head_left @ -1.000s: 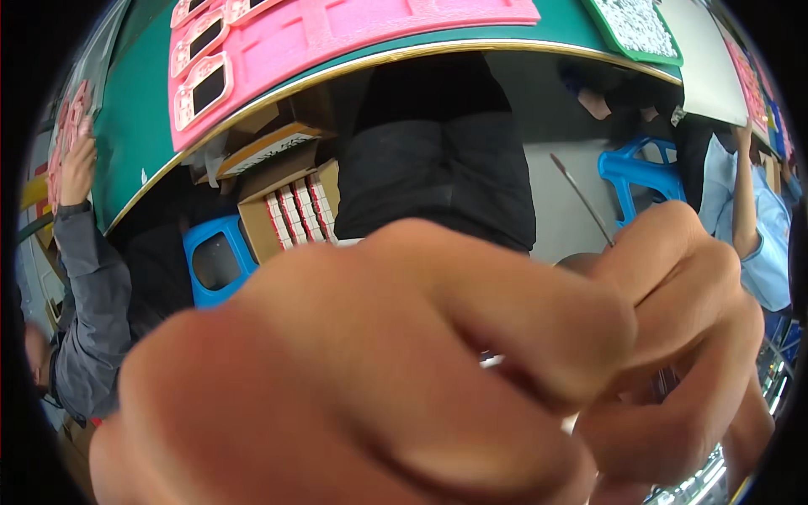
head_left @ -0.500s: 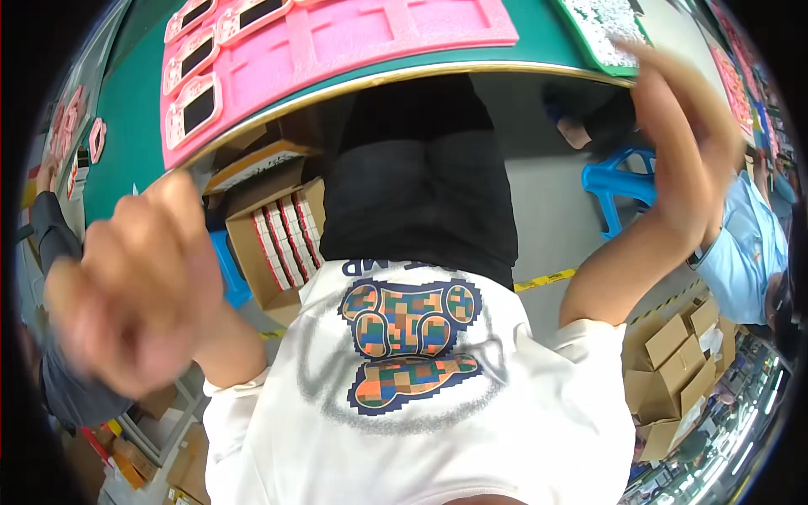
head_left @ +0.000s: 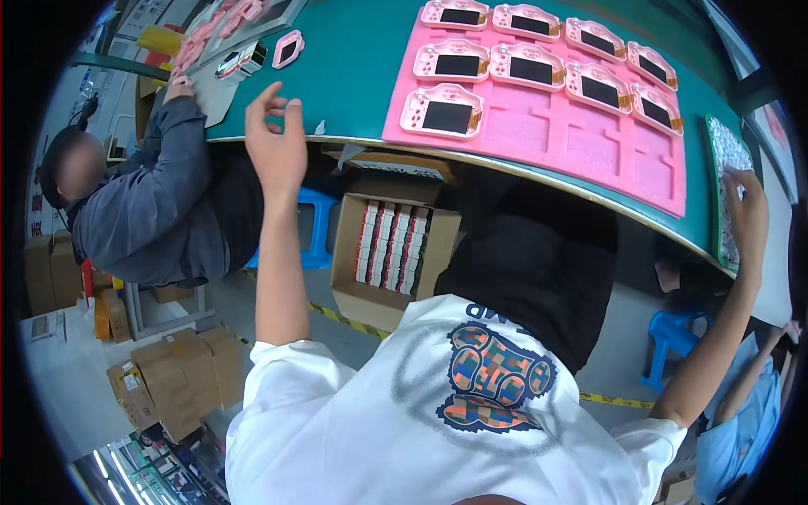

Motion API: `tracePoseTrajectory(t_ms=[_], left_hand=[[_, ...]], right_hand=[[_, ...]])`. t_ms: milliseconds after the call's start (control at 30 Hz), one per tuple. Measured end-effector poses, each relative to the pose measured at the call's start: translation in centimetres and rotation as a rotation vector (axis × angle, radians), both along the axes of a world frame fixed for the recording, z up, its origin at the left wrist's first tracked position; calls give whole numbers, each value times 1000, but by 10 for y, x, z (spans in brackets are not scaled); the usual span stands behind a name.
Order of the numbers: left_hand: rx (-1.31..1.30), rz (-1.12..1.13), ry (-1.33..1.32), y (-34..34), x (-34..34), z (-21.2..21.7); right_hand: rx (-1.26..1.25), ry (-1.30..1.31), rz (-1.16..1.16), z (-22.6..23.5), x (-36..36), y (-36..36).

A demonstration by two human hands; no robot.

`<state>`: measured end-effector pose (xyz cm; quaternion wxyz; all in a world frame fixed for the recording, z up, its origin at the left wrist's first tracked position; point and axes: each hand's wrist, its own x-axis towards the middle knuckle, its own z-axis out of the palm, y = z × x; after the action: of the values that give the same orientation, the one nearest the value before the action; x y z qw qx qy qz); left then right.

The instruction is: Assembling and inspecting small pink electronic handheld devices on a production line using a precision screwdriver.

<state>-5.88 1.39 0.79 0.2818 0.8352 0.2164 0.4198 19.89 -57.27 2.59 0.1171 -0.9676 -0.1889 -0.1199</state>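
My left hand [head_left: 278, 147] is raised over the near edge of the green table at the left, its fingers apart and nothing visible in them. My right hand [head_left: 746, 209] dips into a green-rimmed tray [head_left: 718, 220] of small white parts [head_left: 730, 151] at the right end of the table. Its thumb and fingertips are pinched together there; what lies between them is too small to make out. Between my hands lies a pink foam tray [head_left: 648, 187], with several pink handheld-console shells [head_left: 443, 111] with dark screens in its slots. Some near slots hold no shell.
A single pink frame [head_left: 288, 50] and a small box [head_left: 241, 61] lie at the far left. Beside them a person in a grey jacket [head_left: 160, 202] sits at the table. Below its edge stand an open carton [head_left: 347, 290] of packed boxes and blue stools [head_left: 667, 343].
The view has swung left, so the pink tray sits farther right. My left hand has come up towards the table edge; my right hand has lowered its fingertips into the white parts.
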Motion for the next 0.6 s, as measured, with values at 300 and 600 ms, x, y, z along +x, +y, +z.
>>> tracePoseTrajectory(t_ms=[300,600], left_hand=[[217,333,516,108,83,-2],[281,-9,443,51,99,3]], right_hand=[[68,10,-113,18,-25,4],[165,-18,296,26,-73,66]])
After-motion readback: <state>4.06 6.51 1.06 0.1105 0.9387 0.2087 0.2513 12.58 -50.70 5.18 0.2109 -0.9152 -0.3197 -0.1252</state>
